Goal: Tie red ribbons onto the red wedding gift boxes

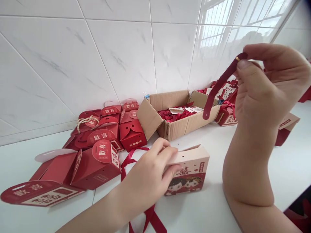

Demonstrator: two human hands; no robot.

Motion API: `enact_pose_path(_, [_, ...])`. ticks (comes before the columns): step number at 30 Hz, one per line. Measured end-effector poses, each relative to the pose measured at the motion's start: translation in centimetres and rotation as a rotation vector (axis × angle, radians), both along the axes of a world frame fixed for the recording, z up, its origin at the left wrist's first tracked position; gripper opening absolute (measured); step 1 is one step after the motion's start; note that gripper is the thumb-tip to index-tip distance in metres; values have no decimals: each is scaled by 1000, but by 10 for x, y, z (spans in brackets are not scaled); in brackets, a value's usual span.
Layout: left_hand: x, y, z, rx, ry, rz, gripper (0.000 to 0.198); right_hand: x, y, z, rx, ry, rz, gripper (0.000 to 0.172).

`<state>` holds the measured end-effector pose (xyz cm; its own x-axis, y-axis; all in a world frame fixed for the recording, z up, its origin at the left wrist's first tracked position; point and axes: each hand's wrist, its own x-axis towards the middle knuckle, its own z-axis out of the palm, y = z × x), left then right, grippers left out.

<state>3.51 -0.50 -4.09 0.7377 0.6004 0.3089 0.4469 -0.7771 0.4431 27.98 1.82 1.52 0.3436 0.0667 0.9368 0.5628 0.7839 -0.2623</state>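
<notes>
My left hand pinches the top edge of a small cream and red gift box printed with two cartoon figures. The box stands upright on the white surface, with small holes near its top. Raised at the right, my right hand grips one end of a dark red strap between thumb and fingers. A gold-coloured metal bit shows at the gripped end, and the strap's other end hangs free with a small hole in it. Dark red ribbon lies beneath and behind my left forearm.
An open cardboard box behind the gift box holds red ribbons and cards. Several red gift boxes crowd the left side, one tied with cord. More red boxes stand at the right. A tiled wall closes the back.
</notes>
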Motion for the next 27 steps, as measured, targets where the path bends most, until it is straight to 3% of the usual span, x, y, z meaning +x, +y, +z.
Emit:
enact_pose_path(7, [-7, 8, 1, 16, -4, -4, 17, -13, -5, 0, -115, 59, 58, 21])
enact_pose_path(15, [-14, 15, 11, 16, -86, 69, 27, -16, -2, 0, -338, 8, 272, 21])
enact_pose_path(21, [-21, 18, 17, 8, -93, 175, 29, -26, -7, 0, -447, -26, 248, 22])
enact_pose_path(27, [-19, 29, 15, -61, -108, 189, 30, -33, -8, -2, -601, -193, 307, 17])
